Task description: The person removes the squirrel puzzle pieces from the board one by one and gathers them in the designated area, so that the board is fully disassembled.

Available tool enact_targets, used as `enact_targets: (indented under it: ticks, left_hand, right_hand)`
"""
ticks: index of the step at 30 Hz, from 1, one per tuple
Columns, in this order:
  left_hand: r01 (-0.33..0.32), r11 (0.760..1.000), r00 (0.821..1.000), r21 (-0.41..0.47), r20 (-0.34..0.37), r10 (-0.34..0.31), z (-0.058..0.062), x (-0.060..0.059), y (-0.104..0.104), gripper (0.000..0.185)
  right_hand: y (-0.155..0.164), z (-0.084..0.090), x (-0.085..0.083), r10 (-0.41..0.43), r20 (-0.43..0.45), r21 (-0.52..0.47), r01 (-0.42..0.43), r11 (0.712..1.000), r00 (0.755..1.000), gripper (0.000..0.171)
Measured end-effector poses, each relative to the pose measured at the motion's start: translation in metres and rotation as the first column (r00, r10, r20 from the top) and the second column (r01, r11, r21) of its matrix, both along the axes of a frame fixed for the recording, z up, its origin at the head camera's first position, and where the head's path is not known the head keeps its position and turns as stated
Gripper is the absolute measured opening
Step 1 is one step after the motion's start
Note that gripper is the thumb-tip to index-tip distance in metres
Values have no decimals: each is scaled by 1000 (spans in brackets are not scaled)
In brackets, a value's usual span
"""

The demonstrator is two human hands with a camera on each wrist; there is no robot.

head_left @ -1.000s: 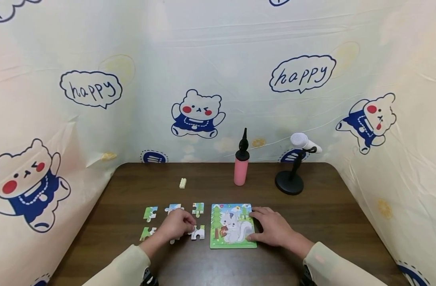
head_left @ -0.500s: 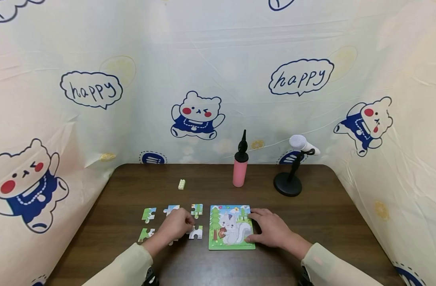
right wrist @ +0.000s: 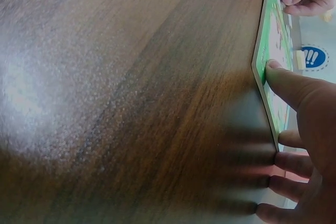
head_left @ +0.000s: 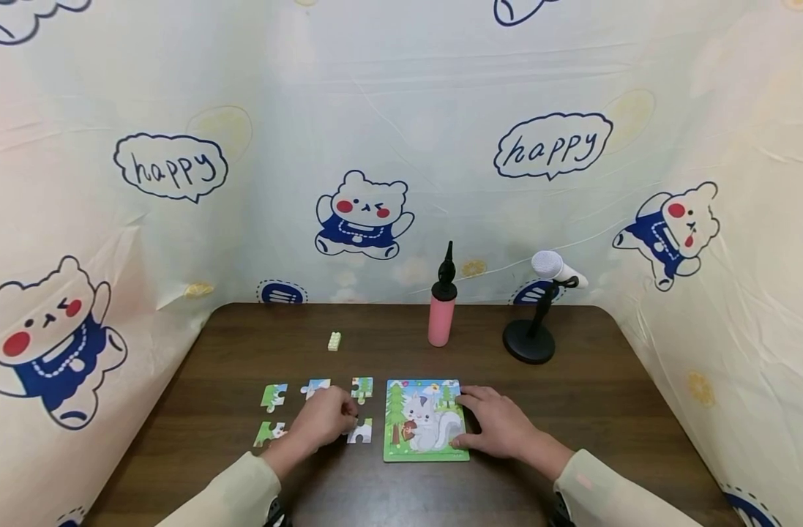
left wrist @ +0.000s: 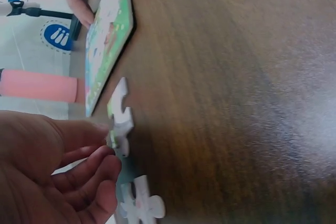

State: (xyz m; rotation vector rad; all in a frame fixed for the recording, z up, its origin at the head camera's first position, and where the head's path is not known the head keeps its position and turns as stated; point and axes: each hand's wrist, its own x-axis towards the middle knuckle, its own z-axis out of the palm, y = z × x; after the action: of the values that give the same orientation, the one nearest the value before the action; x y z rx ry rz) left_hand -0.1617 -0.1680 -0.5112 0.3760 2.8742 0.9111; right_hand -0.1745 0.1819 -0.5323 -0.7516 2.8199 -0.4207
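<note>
My left hand [head_left: 325,416] has its fingers curled beside a white-and-green jigsaw piece [head_left: 359,432], and in the left wrist view thumb and fingertip pinch at the edge of that piece [left wrist: 121,116]. Another loose piece [left wrist: 143,200] lies under the same hand there, hidden by it in the head view. A square squirrel puzzle board [head_left: 426,421] lies flat to the right. My right hand [head_left: 503,424] rests at the board's right side, fingers spread. Its thumb [right wrist: 278,72] is on top near the corner, and one finger touches the edge.
Several more jigsaw pieces lie at the left, such as a green one [head_left: 274,396] and a tree piece [head_left: 361,389]. Behind are a small cream toy block [head_left: 334,341], a pink pump [head_left: 441,320] and a white microphone [head_left: 550,265] on a black stand [head_left: 529,342].
The left hand has shifted only slightly at the white piece, which has slid a little. Right hand and board keep their places; the head view has tilted slightly up.
</note>
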Motion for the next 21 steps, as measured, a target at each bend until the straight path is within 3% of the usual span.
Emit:
enact_targets:
  ticks: [4,8,12,15,21]
  left_hand:
    - [-14,1000,1000,-5,-23,14,5,-3,4,19]
    - [45,999,999,19,-29,-45,9,-6,11,3]
    - [109,992,994,63,-21,-108,11,-7,18,5]
    - [122,988,993,94,0,-122,12,-7,24,5]
    - [138,978,986,156,66,-150,14,-9,38,6]
  right_hand:
    - [0,0,1,-1,12,-13,2,1000,1000,80]
    - [0,-1,1,-3,22,-30,4,1000,1000,80]
    - [1,0,2,-3,39,-52,5,999,999,79]
    - [1,3,3,12,42,-69,-9,998,999,72]
    - [-8,14,10,127,45,-133,-120,984,991,56]
